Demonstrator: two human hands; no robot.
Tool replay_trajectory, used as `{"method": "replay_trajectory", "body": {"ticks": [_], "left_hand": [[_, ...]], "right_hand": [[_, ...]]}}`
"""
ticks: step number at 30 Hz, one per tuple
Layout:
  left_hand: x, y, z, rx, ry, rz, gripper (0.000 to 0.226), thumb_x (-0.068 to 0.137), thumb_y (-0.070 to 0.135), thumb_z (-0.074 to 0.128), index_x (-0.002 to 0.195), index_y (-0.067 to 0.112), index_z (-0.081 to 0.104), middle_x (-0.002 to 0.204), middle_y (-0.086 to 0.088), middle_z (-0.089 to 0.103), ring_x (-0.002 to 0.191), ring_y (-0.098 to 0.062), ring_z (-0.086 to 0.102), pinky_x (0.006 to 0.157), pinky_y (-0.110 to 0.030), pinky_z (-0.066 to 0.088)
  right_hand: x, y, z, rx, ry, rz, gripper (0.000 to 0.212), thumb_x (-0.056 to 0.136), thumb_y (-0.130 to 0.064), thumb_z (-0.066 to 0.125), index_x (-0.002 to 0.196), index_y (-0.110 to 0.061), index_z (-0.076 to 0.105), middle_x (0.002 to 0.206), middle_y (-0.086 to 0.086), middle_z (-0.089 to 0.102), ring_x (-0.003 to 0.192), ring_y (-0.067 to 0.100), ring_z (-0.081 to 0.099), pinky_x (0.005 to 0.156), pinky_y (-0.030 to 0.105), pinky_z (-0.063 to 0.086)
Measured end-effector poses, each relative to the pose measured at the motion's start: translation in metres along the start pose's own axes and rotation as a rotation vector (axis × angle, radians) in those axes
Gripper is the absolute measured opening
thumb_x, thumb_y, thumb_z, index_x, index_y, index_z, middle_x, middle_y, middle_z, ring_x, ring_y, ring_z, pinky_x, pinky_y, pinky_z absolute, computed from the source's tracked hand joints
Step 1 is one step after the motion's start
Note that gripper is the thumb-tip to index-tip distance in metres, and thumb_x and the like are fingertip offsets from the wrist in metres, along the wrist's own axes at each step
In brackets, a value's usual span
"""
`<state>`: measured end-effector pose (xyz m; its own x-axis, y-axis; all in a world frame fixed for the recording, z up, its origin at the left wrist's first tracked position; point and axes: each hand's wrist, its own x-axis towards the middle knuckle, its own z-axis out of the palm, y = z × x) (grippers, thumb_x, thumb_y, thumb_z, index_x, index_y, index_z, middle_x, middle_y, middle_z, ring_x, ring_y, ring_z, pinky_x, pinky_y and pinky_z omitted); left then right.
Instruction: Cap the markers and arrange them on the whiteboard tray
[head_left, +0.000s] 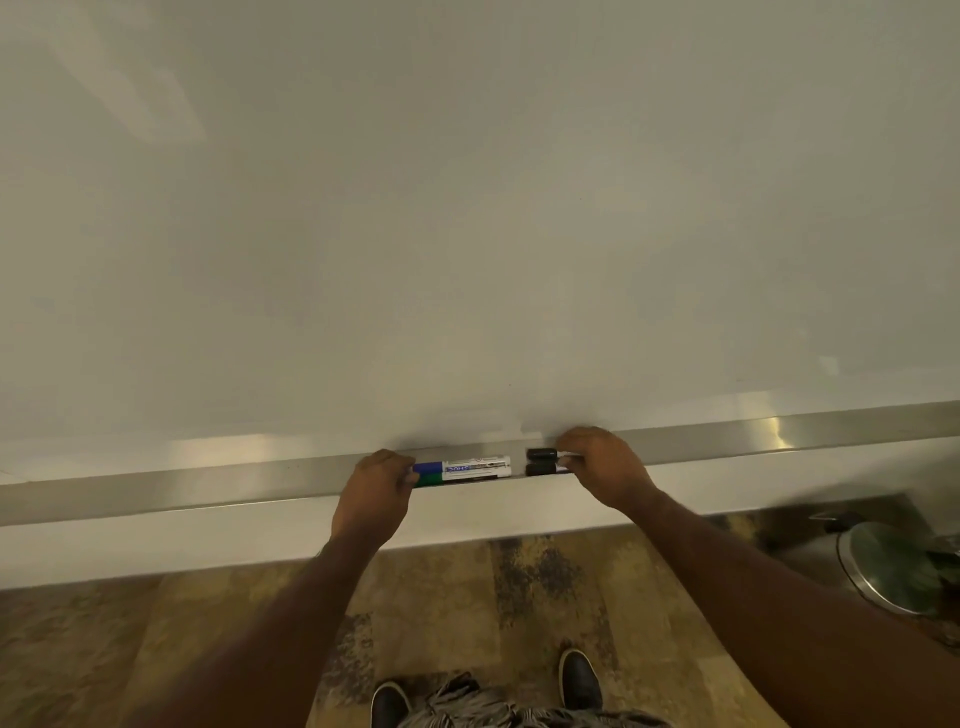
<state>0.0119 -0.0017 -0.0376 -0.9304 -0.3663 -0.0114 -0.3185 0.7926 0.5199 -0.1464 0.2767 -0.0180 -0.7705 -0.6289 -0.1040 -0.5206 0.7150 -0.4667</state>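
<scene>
Four markers lie on the metal whiteboard tray (218, 480) in two side-by-side pairs, end to end, as a person standing at the whiteboard (467, 208) lines them up with both hands. Left hand (375, 491) curls over the left ends of the blue-capped marker (462, 463) and the green-capped marker (457, 476) just nearer it; fingers are bent close around those cap ends, though whether they pinch or only press cannot be told. Right hand (602, 467) covers the barrels of the right-hand pair, leaving only two black caps (541, 461) showing — its grip is likewise hidden, fingers folded down over the markers. A small gap separates the white ends of the left pair from the black caps.

All visible ends look capped, so the job appears close to done, with only the tidying left. To finish it well, the hands would likely push gently inward along the tray so the pairs meet without riding up over each other, keeping the barrels flat against the tray floor and parallel to its lip. Pressing each cap home while sliding would confirm the seal. Too hard a shove could roll a marker off the near edge onto the patterned carpet (467, 597), where a steel bin (893, 566) stands at far right.
</scene>
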Motion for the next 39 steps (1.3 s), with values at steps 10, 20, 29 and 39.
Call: {"method": "replay_trajectory", "body": {"ticks": [10, 20, 29, 39], "left_hand": [[-0.003, 0.009, 0.003, -0.099, 0.015, -0.111, 0.025, 0.09, 0.015, 0.059, 0.112, 0.008, 0.066, 0.104, -0.012, 0.067, 0.092, -0.025, 0.061, 0.085, -0.036, 0.05], [0.0, 0.014, 0.005, -0.118, -0.012, -0.177, 0.022, 0.086, 0.011, 0.061, 0.107, 0.009, 0.069, 0.103, -0.013, 0.069, 0.09, -0.024, 0.061, 0.082, -0.031, 0.047], [-0.001, 0.019, 0.003, -0.164, 0.003, -0.208, 0.03, 0.085, 0.008, 0.062, 0.116, 0.005, 0.065, 0.11, -0.016, 0.068, 0.098, -0.029, 0.063, 0.091, -0.037, 0.049], [-0.003, 0.022, -0.002, -0.241, -0.02, -0.245, 0.029, 0.086, 0.008, 0.063, 0.115, 0.007, 0.065, 0.111, -0.015, 0.069, 0.098, -0.027, 0.065, 0.095, -0.041, 0.053]], "right_hand": [[0.002, -0.015, 0.008, 0.12, 0.05, -0.05, 0.017, 0.089, -0.013, 0.063, 0.104, -0.008, 0.071, 0.108, 0.011, 0.072, 0.101, 0.028, 0.064, 0.09, 0.036, 0.049], [-0.006, 0.004, 0.003, 0.102, 0.163, 0.199, 0.017, 0.081, -0.001, 0.064, 0.097, -0.005, 0.069, 0.105, 0.014, 0.064, 0.096, 0.028, 0.06, 0.083, 0.026, 0.041], [-0.017, 0.007, -0.001, 0.179, 0.26, 0.314, 0.036, 0.08, 0.013, 0.055, 0.112, -0.003, 0.061, 0.123, 0.015, 0.048, 0.099, 0.031, 0.059, 0.094, 0.035, 0.05], [-0.019, 0.015, 0.001, 0.154, 0.254, 0.3, 0.039, 0.08, 0.014, 0.05, 0.114, -0.003, 0.059, 0.121, 0.017, 0.05, 0.099, 0.026, 0.055, 0.09, 0.03, 0.048]]}}
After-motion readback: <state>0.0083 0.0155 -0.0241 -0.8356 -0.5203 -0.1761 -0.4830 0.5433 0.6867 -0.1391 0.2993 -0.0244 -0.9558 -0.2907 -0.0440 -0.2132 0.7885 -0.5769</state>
